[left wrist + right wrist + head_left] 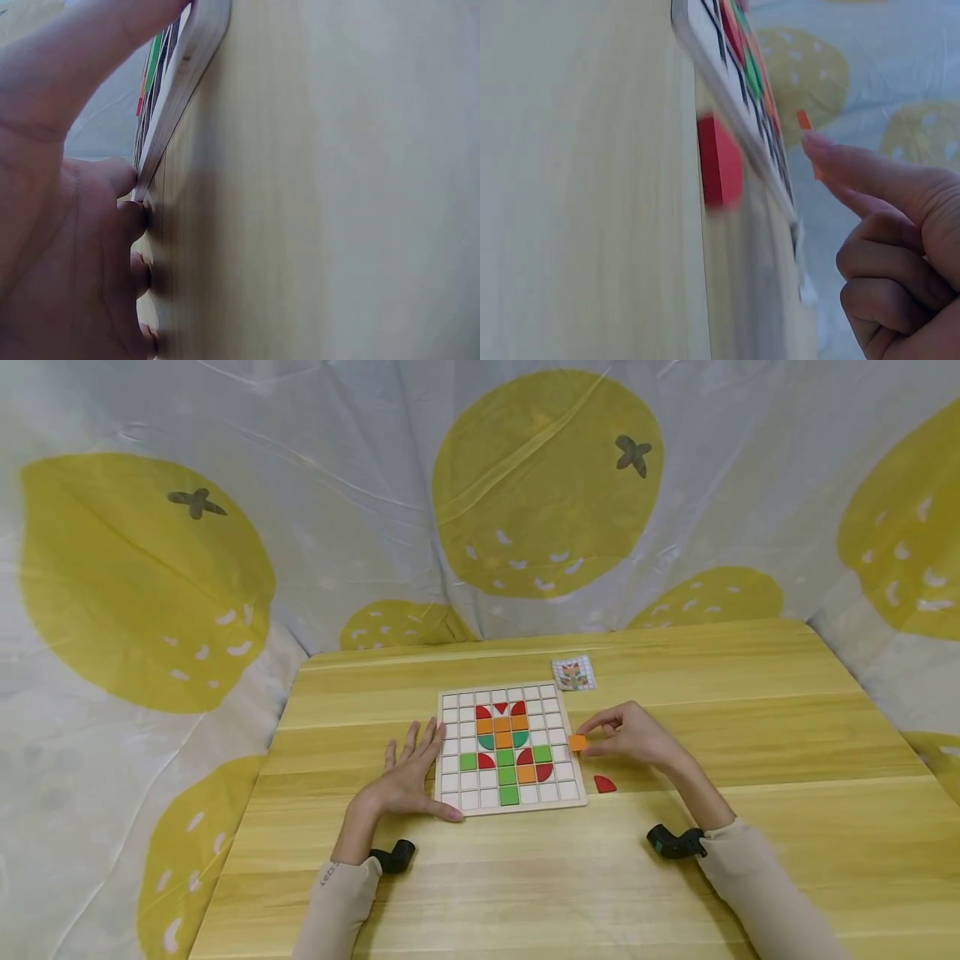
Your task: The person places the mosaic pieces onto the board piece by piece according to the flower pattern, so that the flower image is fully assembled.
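A wooden grid board [459, 799] lies on the table, with red, orange, green and teal tiles set in a flower pattern in its cells. My left hand [408, 781] rests at the board's left side with fingers spread, the thumb on its near edge. In the left wrist view the thumb and a finger touch the board's edge [180, 94]. My right hand [633, 739] pinches an orange square tile [577, 743] between thumb and index finger, just off the board's right edge. Below that hand a red quarter-circle tile [604, 784] lies on the table.
A small printed pattern card [573, 673] lies behind the board's far right corner. Black wrist devices [675, 842] sit on both forearms near the sleeves. A lemon-print cloth [360, 527] hangs behind the wooden table [675, 668].
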The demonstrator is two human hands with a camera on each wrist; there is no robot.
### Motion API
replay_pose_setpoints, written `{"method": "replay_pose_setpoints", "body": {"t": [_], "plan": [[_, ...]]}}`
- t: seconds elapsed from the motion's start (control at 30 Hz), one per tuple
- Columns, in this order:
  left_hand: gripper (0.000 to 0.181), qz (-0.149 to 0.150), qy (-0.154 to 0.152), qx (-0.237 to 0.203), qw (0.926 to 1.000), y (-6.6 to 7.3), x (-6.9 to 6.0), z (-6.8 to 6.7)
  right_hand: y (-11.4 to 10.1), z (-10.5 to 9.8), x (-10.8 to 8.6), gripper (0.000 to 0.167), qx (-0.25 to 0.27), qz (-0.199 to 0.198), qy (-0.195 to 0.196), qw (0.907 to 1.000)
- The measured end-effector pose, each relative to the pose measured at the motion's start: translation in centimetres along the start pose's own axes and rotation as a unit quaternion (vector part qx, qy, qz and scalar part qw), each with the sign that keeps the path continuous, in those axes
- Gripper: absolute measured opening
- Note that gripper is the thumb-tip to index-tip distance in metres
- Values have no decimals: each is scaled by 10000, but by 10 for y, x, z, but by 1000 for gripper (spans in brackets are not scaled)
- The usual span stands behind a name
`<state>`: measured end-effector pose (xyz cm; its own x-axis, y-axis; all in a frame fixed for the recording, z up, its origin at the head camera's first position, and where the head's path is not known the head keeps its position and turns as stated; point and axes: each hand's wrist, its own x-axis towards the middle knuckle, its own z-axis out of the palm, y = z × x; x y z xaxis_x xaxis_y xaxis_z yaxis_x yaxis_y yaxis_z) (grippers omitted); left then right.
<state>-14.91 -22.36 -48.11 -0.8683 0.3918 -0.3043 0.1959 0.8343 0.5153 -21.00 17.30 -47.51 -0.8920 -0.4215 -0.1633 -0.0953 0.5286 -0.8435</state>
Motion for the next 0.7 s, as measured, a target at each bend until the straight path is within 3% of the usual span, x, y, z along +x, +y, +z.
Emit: {"method": "replay_pose_setpoints", "body": {"t": [0.37, 0.47, 0.7], "plan": [[143, -16, 20, -11, 10000, -1, 1, 1, -50, 74, 25, 24, 240, -170, -342, 9990], [143, -21, -3, -25, 10000, 0, 1, 1, -57, 89, 29, 23, 343, -250, -380, 9984], [143, -27, -12, -3, 10000, 0, 0, 1, -64, 112, 34, 24, -35, -262, -323, 9991]]}}
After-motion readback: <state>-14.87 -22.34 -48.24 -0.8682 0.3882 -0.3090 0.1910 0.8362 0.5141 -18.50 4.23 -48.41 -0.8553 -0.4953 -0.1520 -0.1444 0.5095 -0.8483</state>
